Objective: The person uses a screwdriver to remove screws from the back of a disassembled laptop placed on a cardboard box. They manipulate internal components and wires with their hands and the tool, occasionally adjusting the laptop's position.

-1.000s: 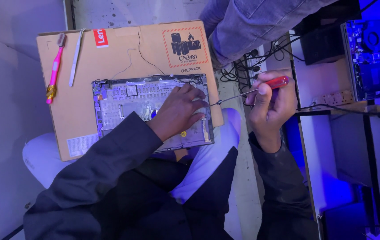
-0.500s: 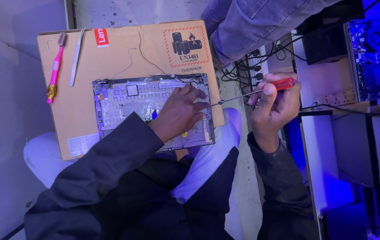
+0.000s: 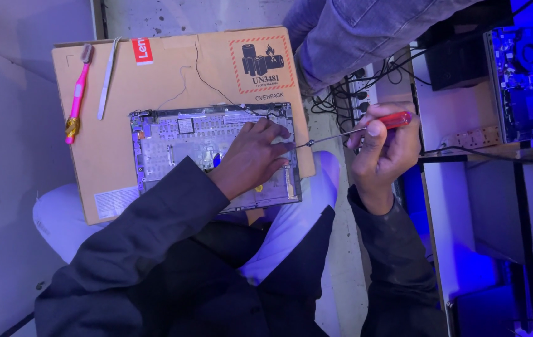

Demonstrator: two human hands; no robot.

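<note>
Bracing the opened laptop [image 3: 213,156] mid-frame, left hand [image 3: 251,159] fingers spread flat; right hand [image 3: 382,153] pinching screwdriver [image 3: 357,130]. Boards look fragile, so we grip the edges.

probably electronics repair workshop: opened laptop chassis [image 3: 213,156], screwdriver [image 3: 366,128]

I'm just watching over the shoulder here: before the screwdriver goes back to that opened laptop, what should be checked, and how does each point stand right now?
1. Opened laptop lies flat on the cardboard box: ok.
2. Left hand rests on the laptop and steadies it: ok.
3. Right hand grips the red-handled screwdriver firmly: ok.
4. Screwdriver tip seated on a screw: not ok; it hangs off the laptop's right edge.
5. Loose thin wires on the box kept away from the work spot: cannot tell.
6. Pink toothbrush and tweezers lie apart from the laptop: ok.
</note>
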